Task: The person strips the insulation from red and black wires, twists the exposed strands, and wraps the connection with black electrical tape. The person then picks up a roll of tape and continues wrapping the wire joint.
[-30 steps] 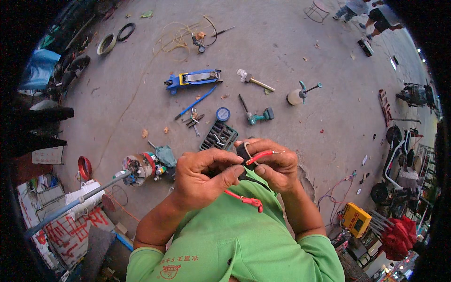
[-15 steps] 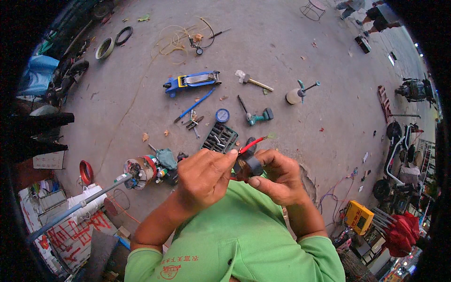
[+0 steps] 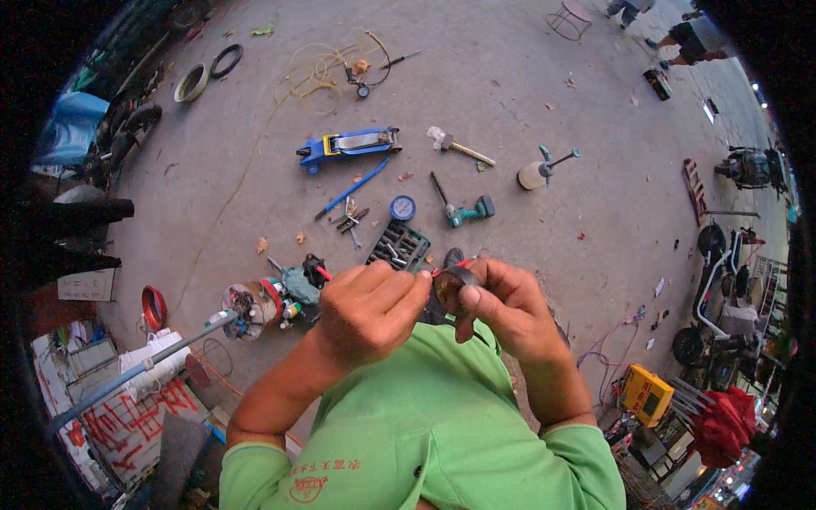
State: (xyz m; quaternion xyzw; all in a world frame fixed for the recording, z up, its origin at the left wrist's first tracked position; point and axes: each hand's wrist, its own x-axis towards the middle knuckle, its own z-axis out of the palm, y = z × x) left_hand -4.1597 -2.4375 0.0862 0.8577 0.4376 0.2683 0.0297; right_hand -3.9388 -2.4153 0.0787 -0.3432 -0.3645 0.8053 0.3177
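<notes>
My left hand [image 3: 371,308] is closed in a pinch around a slim red stick-like tool [image 3: 323,273], one end of which pokes out past the knuckles on the left. A bit of red also shows between the two hands; whether it is the same tool I cannot tell. My right hand [image 3: 510,310] grips a dark, short, round ring-shaped piece [image 3: 450,291] between thumb and fingers, its brownish inner face in sight. Both hands are held close together in front of my green shirt, the left fingertips almost at the round piece.
On the ground ahead lie a socket set case [image 3: 399,246], a green cordless impact wrench [image 3: 467,212], a blue floor jack [image 3: 348,147], a hammer [image 3: 463,150] and a spray bottle [image 3: 534,175]. A cluttered bucket [image 3: 248,308] stands at left, a yellow box [image 3: 646,395] at right.
The red tool, whose end jutted out rightward above the round piece, now shows left of my left hand. The round piece has turned, baring its inner face.
</notes>
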